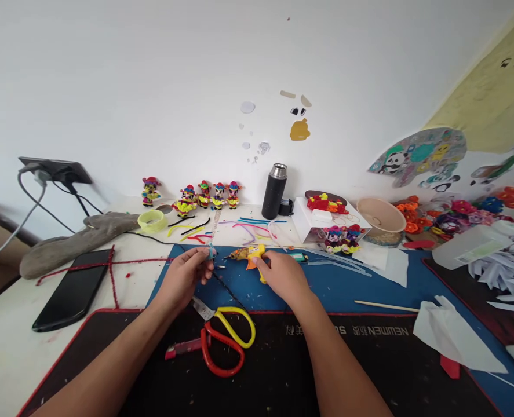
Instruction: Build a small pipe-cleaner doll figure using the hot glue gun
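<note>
The yellow glue gun (257,251) is over the blue mat (326,289), its handle clasped in the right hand (283,272), leaving those fingers clear of the nozzle. It points toward a small bluish piece (212,251), hard to make out, pinched in the left hand (192,267). Scissors (217,314) lie nearer, handles toward the person, presumably for reach; small figures (219,196) line the wall, out of the way

**White wall (152,92) behind your table (8,341)**

You face it rising along the table's far edge, dotted with stickers (299,131). Near the far left corner, a dark socket panel (57,169) carries two plugs (68,175). A pale yellow covering (491,87) spreads high above the far right corner. Soft, even light falls across the wall.
</note>
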`<control>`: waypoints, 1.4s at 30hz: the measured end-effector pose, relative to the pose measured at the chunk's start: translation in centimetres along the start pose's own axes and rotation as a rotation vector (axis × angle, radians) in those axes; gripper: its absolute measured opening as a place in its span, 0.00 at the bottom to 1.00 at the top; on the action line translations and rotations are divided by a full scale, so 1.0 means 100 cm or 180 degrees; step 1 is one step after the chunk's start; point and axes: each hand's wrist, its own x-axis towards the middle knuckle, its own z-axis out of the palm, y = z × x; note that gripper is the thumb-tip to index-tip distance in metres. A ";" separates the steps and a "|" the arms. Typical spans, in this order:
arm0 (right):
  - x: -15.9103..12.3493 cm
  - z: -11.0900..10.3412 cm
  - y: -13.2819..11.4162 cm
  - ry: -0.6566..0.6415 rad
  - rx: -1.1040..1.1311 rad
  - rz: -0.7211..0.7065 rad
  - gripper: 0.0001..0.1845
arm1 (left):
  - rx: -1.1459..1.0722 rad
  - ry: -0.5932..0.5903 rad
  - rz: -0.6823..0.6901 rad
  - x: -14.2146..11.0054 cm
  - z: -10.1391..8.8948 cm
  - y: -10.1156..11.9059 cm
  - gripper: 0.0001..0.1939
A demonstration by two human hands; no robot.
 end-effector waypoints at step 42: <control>-0.017 0.020 -0.031 0.0181 0.1479 -0.1124 0.13 | 0.0390 -0.0638 -0.0642 -0.021 0.019 0.008 0.19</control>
